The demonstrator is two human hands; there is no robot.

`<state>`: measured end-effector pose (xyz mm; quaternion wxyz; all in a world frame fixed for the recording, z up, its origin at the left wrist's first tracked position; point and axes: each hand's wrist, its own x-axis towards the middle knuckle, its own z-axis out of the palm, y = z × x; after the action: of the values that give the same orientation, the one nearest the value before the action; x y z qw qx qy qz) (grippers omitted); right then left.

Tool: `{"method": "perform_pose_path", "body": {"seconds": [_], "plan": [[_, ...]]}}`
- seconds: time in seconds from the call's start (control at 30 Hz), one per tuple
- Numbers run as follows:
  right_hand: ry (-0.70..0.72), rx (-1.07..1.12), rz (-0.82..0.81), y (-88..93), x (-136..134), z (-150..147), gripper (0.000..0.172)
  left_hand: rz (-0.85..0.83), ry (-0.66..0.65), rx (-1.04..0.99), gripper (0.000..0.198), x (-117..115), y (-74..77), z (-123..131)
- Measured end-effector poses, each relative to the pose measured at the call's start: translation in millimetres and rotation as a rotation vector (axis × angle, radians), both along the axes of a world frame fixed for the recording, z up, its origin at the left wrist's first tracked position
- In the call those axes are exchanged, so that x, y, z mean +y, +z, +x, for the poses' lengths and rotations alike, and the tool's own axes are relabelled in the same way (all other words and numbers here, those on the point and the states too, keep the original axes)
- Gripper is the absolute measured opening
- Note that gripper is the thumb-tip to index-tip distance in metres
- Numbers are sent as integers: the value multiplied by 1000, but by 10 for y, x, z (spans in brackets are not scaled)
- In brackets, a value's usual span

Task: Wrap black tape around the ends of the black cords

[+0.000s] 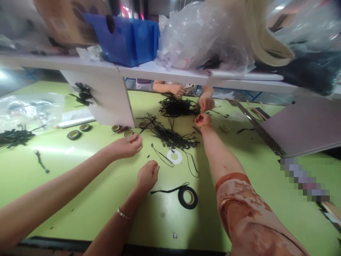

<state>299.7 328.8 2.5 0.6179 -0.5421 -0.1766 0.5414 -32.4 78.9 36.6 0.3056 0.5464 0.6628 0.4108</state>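
Note:
My left hand point(127, 145) hovers over the green table point(80, 199), fingers curled in a pinch. My right hand point(147, 176), with a bracelet on its wrist, is just below and to the right of it, also closed. What they pinch is too small to make out. A thin black looped cord point(162, 156) lies just right of both hands, beside a white ring point(175, 156). A roll of black tape point(188, 197) with a loose tail lies near my right hand. A heap of black cords point(170, 137) sits further out.
A co-worker's arm in a patterned sleeve point(239, 209) reaches from the right to a second cord pile point(177, 106). Another person's hands point(206, 103) work there across the table. Small tape rolls point(74, 134) lie left. A white shelf point(170, 73) carries a blue bin point(128, 37) and plastic bags.

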Motion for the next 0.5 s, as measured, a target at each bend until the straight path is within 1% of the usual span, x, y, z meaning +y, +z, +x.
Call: {"method": "perform_pose_path", "body": {"seconds": [0.03,0.1,0.13,0.17,0.2,0.23,0.27,0.3,0.33,0.4,0.43,0.47,0.5], "plan": [[-2,1,1,15,-11,1,26,-47,26,-81,29,160,167,-124],[-11,-6,8,61,-39,4,24,-468,84,-710,24,458,478,-340],[-14,-13,9,90,-57,3,23,-537,102,-1055,23,577,600,-410],[-17,-23,10,123,-77,-3,22,-630,137,-1344,27,671,692,-449],[-17,-35,10,158,-101,-18,22,-696,133,-1503,30,738,752,-457],[-15,-48,11,194,-129,-47,22,-721,119,-1604,33,784,781,-442],[-6,-60,14,228,-162,-95,22,-735,90,-1636,34,813,787,-412],[12,-71,20,261,-204,-165,21,-732,46,-1613,33,831,774,-377],[39,-77,28,292,-255,-262,19,-715,-3,-1559,31,843,749,-344],[147,-76,47,350,-393,-535,12,-662,-109,-1405,26,868,687,-305],[221,-70,56,380,-479,-707,9,-623,-166,-1322,24,885,657,-301],[333,-66,64,411,-573,-897,13,-581,-220,-1237,23,903,630,-306],[549,-86,86,446,-669,-1097,21,-538,-271,-1154,21,923,607,-317]]}}
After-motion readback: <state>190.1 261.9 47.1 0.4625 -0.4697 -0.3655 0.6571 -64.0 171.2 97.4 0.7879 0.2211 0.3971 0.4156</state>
